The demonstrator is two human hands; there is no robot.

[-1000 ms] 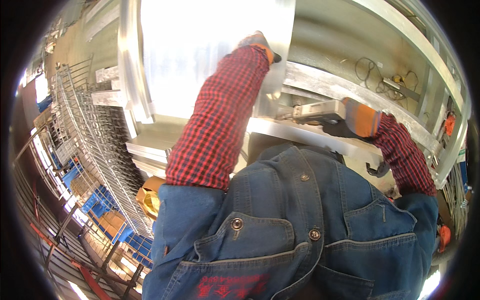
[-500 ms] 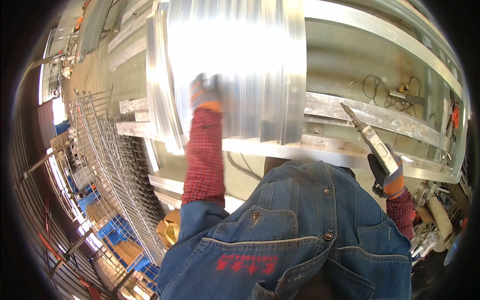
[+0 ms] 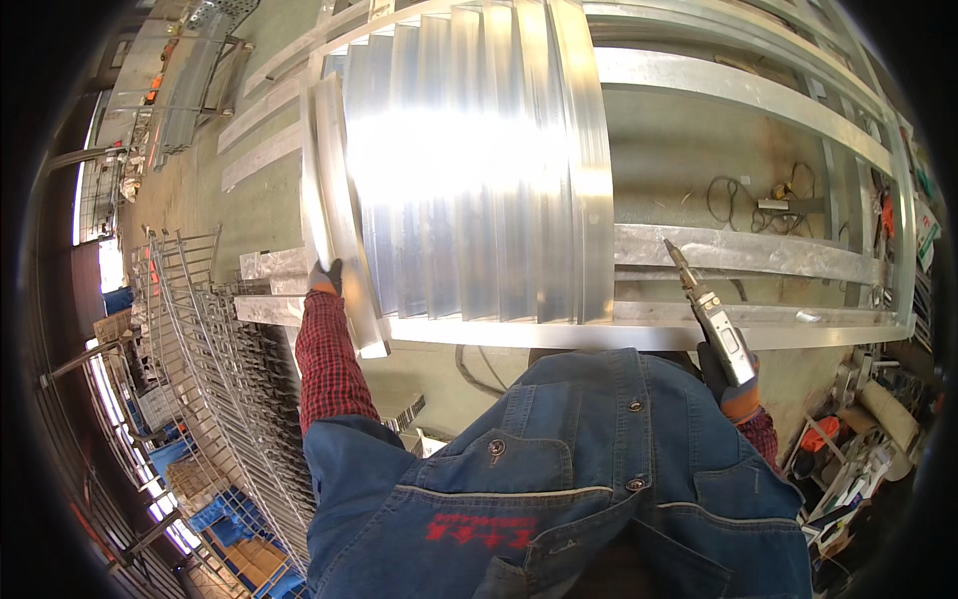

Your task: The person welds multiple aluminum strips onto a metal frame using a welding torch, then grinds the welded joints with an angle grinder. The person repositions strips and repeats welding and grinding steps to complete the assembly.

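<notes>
Shiny metal slats lie side by side across a metal frame, with strong glare over their middle. Left of them a separate long metal profile lies at a slight slant. My left hand, in a dark glove with an orange cuff, grips this profile's left edge; its fingertips are partly hidden. In my right hand, also gloved, is a slim grey hand tool with a narrow pointed nose. The tool's tip points up and left, over a frame bar right of the slats.
Metal racks stand close on the left. Cables and a small tool lie on the floor beyond the frame bars. Scrap and an orange item are piled at the lower right. More long profiles lie at the far left.
My left hand has moved from over the slats to the left profile and taken hold of its edge. The tool in my right hand has shifted left and slightly down.
</notes>
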